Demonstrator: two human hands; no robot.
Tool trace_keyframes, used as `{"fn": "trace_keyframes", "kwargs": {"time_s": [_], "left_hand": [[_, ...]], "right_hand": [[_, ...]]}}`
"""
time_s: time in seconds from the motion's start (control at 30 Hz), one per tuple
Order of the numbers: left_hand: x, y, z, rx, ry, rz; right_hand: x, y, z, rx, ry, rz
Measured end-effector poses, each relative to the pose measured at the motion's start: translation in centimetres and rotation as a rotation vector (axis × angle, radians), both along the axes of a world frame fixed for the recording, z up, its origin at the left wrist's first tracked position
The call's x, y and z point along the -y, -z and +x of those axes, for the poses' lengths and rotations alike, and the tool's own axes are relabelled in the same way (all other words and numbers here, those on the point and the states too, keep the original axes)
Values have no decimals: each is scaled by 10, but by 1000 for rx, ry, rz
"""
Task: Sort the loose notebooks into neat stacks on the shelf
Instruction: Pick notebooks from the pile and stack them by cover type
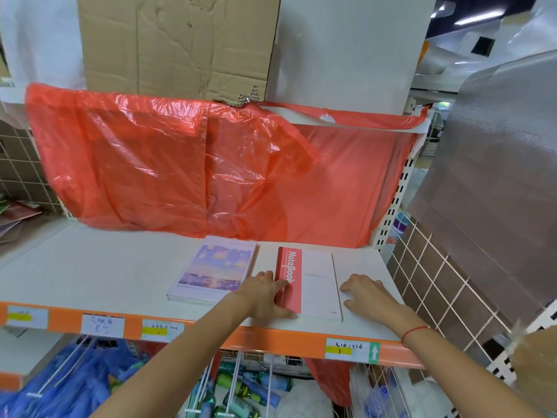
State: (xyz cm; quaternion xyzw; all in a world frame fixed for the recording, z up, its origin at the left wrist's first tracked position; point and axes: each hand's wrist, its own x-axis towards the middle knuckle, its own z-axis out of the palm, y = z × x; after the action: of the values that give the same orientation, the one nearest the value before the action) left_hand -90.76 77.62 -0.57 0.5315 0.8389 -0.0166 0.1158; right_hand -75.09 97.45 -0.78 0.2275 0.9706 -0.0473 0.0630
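A white shelf [90,267] with an orange front strip runs across the middle of the frame, and two notebook stacks lie on it right of centre. The red-and-white notebook [313,285], printed "NoteBook" down its red spine band, lies flat near the shelf's front edge, its long side running away from the viewer. It appears to top a thin stack, though the layers beneath are hard to make out.

The left hand [265,297] sits against the notebook's left edge: the fingers lie fairly straight along the red band, fingertips touching the cover, and the thumb reaches along the front lower corner. It presses the edge and does not wrap round it. The right hand [367,292] rests on the shelf at the notebook's right edge, fingers spread and relaxed, their tips touching or just beside the white cover; it grasps nothing. A thin red string [414,333] circles that wrist. The notebook thus lies between the two hands.

Just left of the left hand, close to the red notebook without touching it, is a stack of notebooks with a purple sky cover [214,268], squared up and flat.

A crumpled orange plastic sheet [168,164] hangs behind the shelf across the centre of the frame, with cardboard [174,40] above it at upper centre. Handwritten price labels [351,349] sit on the orange strip. Wire grid panels [437,282] stand at the right.
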Motion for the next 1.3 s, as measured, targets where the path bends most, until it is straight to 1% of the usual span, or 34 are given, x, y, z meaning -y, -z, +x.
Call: {"fn": "trace_keyframes", "kwargs": {"time_s": [0.1,0.17,0.27,0.4,0.53,0.63,0.8,0.97,1.07,1.2,1.3], "left_hand": [[5,-7,0,-63,-44,50],[15,-13,-4,-103,-80,133],[39,-21,-16,-213,-140,233],[91,-24,-39,-234,-294,356],[166,-23,-68,-236,-412,431],[230,-23,-92,-257,-512,444],[359,-23,-128,-327,-637,424],[481,-7,-147,-272,-792,392],[530,0,-162,-286,-866,347],[578,3,-191,-300,-944,446],[602,6,-212,-305,-982,476]], "right_hand": [[0,-9,-9,-69,19,4],[6,-16,-20,-129,-9,5],[32,-24,-40,-208,-85,-42],[85,-28,-73,-246,-205,-111],[149,-33,-116,-257,-320,-97],[203,-34,-151,-270,-374,-87],[317,-30,-213,-289,-475,-51],[428,-17,-257,-246,-561,-73],[472,-17,-285,-269,-600,-78],[512,-28,-333,-302,-639,-51],[537,-31,-367,-309,-656,-41]]}}
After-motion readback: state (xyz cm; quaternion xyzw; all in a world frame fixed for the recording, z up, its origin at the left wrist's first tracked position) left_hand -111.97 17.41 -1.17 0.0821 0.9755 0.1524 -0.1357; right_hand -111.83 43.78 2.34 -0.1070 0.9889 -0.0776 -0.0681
